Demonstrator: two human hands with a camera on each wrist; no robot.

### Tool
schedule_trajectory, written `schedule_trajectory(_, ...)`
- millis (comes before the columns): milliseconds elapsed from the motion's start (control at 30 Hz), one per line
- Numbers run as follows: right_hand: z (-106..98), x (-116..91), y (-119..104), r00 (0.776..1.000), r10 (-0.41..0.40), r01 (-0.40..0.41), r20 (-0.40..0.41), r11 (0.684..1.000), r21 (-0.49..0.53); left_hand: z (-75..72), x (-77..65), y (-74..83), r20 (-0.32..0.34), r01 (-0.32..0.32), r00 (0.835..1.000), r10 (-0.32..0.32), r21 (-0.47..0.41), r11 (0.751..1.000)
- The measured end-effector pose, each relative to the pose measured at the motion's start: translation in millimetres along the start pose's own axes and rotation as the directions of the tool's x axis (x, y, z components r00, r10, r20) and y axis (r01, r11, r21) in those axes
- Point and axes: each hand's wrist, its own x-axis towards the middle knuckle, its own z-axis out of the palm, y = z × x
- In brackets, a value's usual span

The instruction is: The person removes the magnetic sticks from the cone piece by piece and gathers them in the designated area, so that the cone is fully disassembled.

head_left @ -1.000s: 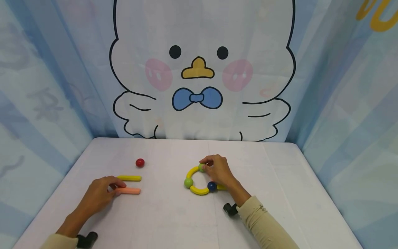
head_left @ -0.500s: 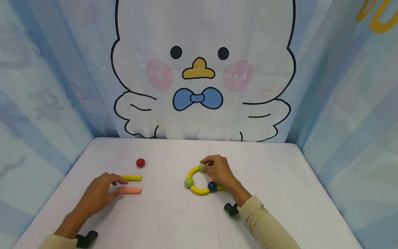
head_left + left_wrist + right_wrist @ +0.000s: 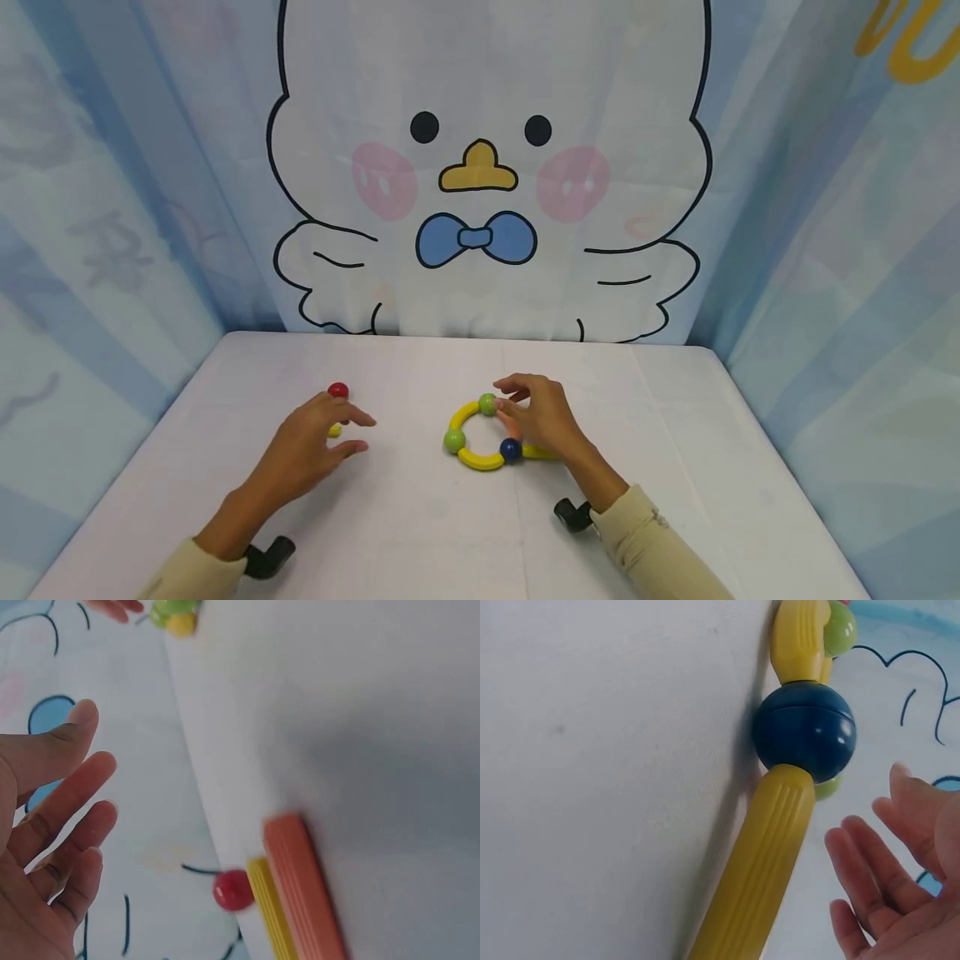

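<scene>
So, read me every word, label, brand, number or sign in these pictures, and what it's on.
No whole word can be read.
Orange lettering, right curtain: cut off by the frame; one letter looks like "U".
Faint marks, left curtain: too blurred to read.
Balls and bars: no lettering visible.

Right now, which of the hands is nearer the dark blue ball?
Right. In the head view, the right hand is just up and right of the dark blue ball; the left hand is well off to its left.
</scene>
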Motion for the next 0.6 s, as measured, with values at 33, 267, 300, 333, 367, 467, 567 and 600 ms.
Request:
schedule_trajectory(33, -1.9, -2.0, -0.1, 1.000, -0.003, 0.003, -0.005, 1.000, -0.003, 3.3, 3.3, 4.7, -0.003, -0.013, 1.000, 0.013, -0.005, 1.000)
schedule_trajectory(267, -11.6, -19.4, -1.7, 1.000, -0.005, 0.005, -0.025, 1.000, -0.009, 26.2, 22.1, 32.8, 0.034, -0.040, 0.998, 0.043, -0.092, 0.995)
schedule_trajectory(300, -12.9, -22.2, -1.6, 1.000, 0.005, -0.006, -0.026, 1.000, -0.014, 30.0, 24.4, 36.6, 0.042, -0.047, 0.998, 0.051, -0.101, 0.994)
schedule_trajectory(333, -14.2, -25.0, -1.2, 0.999, 0.013, -0.013, -0.030, 1.000, -0.020, 33.9, 26.6, 40.4, 0.050, -0.056, 0.997, 0.062, -0.112, 0.992)
schedule_trajectory(367, -15.4, -27.8, -0.3, 0.999, 0.015, -0.016, -0.033, 0.999, -0.029, 38.0, 28.6, 44.0, 0.059, -0.067, 0.995, 0.075, -0.125, 0.990)
schedule_trajectory(467, -18.9, -35.5, 3.7, 0.999, 0.022, -0.024, -0.037, 0.999, -0.046, 50.3, 34.6, 54.1, 0.086, -0.090, 0.991, 0.106, -0.177, 0.980)
schedule_trajectory(567, -21.3, -42.0, 9.3, 0.999, 0.028, -0.029, -0.031, 0.998, -0.054, 61.6, 39.9, 63.8, 0.113, -0.105, 0.985, 0.133, -0.221, 0.970)
schedule_trajectory(600, -21.9, -43.9, 11.0, 0.999, 0.035, -0.036, -0.026, 0.998, -0.051, 65.3, 41.6, 66.8, 0.121, -0.108, 0.983, 0.139, -0.231, 0.967)
